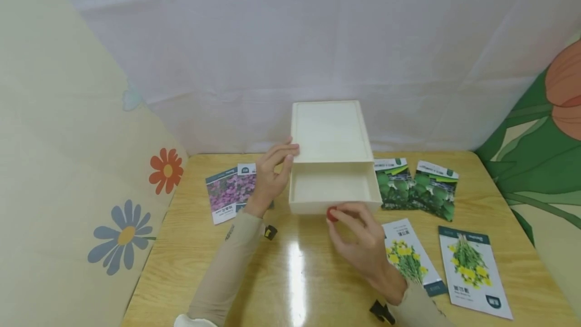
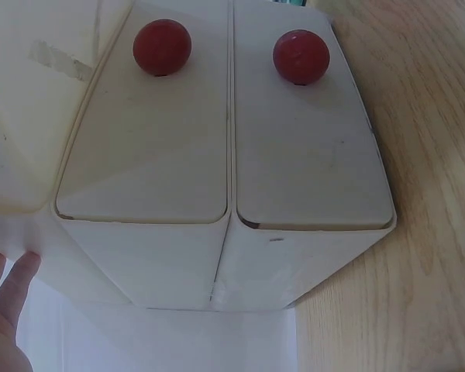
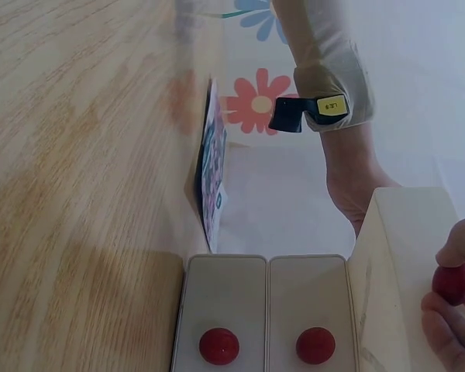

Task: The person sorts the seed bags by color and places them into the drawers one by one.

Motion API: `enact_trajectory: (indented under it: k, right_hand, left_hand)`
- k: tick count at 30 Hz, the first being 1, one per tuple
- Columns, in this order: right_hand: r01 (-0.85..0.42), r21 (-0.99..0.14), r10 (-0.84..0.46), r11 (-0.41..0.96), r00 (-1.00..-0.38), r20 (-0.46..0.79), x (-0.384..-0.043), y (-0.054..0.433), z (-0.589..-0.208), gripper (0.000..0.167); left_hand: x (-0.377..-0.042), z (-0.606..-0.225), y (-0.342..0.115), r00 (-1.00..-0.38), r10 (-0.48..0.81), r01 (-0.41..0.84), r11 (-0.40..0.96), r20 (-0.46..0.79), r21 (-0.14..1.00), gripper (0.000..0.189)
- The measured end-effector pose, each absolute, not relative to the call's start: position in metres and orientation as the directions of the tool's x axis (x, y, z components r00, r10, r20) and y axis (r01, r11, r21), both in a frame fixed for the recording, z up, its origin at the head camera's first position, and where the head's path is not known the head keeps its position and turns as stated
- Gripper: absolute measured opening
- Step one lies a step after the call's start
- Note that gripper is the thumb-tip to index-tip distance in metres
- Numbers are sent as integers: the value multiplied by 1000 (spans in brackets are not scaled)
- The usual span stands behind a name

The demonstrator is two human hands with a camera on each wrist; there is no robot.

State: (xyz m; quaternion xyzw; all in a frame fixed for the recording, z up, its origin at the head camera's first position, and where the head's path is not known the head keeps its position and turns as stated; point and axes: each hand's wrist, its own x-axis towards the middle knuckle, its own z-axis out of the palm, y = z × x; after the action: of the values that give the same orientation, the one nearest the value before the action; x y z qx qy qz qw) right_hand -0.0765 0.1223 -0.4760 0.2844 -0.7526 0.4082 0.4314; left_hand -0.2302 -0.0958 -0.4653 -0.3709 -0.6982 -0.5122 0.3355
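A white drawer unit (image 1: 331,132) stands at the back of the table, its top drawer (image 1: 299,208) pulled out and its bare inner floor showing. My right hand (image 1: 363,241) pinches the red round knob (image 1: 332,214) on that drawer's front; the right wrist view also shows this knob (image 3: 452,285) between thumb and fingers. Against the unit's left side rests my left hand (image 1: 274,173), fingers extended near the top edge. Two lower drawers, with red knobs (image 2: 162,47) of their own, are closed in the left wrist view.
Purple-flower packets (image 1: 224,191) lie left of the unit, partly behind the left arm. Green-leaf packets (image 1: 436,191) lie to its right. Nearer are two yellow-flower packets, one (image 1: 474,271) at the far right, another (image 1: 406,251) beside the right forearm. A white cloth (image 1: 254,54) hangs behind.
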Motion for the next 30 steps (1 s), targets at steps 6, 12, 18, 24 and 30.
enact_trajectory:
  k: [6,12,18,24,30]
  right_hand:
    - [-806,-341,-74,485,-426,902,-74,120,-476,16]
    - [-806,-346,-71,480,-428,901,-70,121,-477,16]
    - [-796,-359,-69,488,-445,893,-66,122,-478,16]
    - [-796,-362,-68,485,-447,892,-63,122,-479,16]
    - [-800,-357,-72,482,-443,894,-60,123,-482,17]
  left_hand:
    - [-230,-466,-96,-507,175,857,203,844,473,18]
    - [-229,-465,-96,-512,175,855,200,841,479,17]
    - [-230,-465,-95,-504,170,860,191,847,474,16]
    - [-229,-465,-95,-510,166,856,196,844,478,17]
    - [-229,-465,-94,-510,166,856,198,844,479,18]
